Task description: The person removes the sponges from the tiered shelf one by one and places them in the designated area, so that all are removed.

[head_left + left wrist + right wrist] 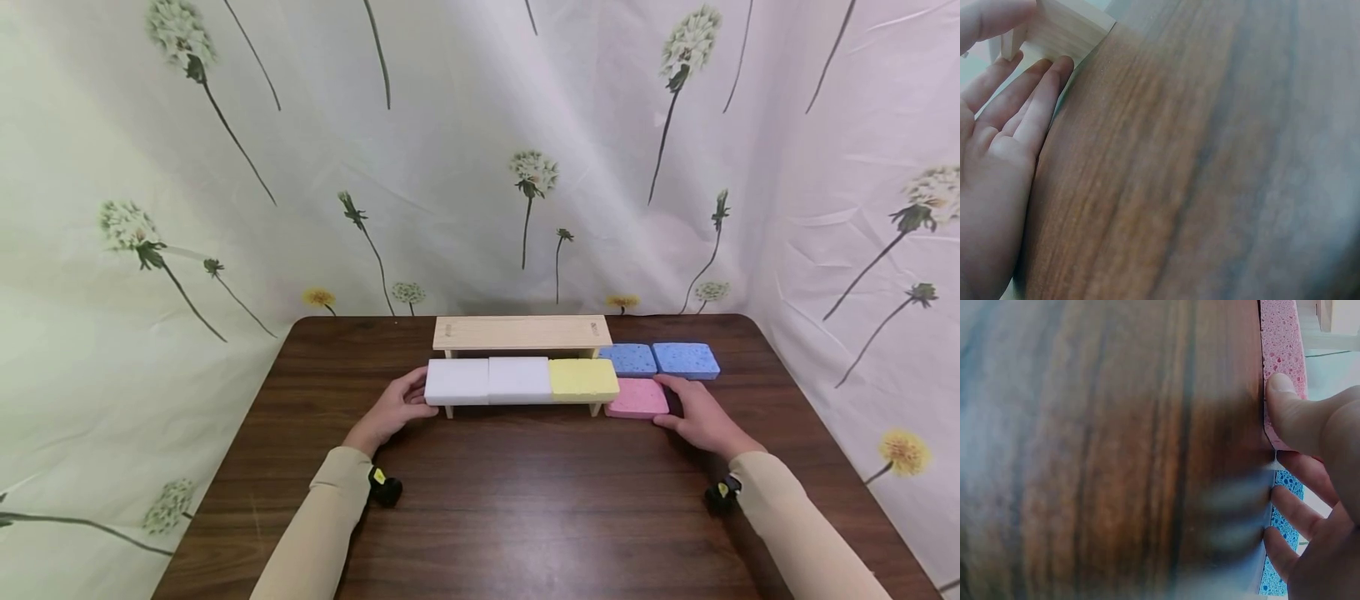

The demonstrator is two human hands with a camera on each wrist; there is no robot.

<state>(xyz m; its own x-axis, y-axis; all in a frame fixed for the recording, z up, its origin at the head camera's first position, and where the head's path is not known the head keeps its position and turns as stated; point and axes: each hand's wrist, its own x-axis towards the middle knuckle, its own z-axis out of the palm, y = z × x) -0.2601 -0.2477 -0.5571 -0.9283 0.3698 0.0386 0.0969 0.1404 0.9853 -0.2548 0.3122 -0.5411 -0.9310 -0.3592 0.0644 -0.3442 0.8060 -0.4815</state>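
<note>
Two white blocks (456,382) and a yellow sponge (584,380) lie in a row on the front of a wooden stand (522,333). My left hand (396,408) holds the stand's left end, the thumb at the front and the fingers behind. In the left wrist view the fingertips meet the stand's pale wood (1069,31). On the right, my right hand (701,417) grips the right end of a pink sponge (637,397) lying flat on the table. The right wrist view shows the thumb on the pink sponge (1282,340), with the other fingers around its end.
Two blue sponges (686,360) lie side by side behind the pink one, right of the stand. The dark wooden table (510,500) reaches back to a flower-printed curtain (450,167).
</note>
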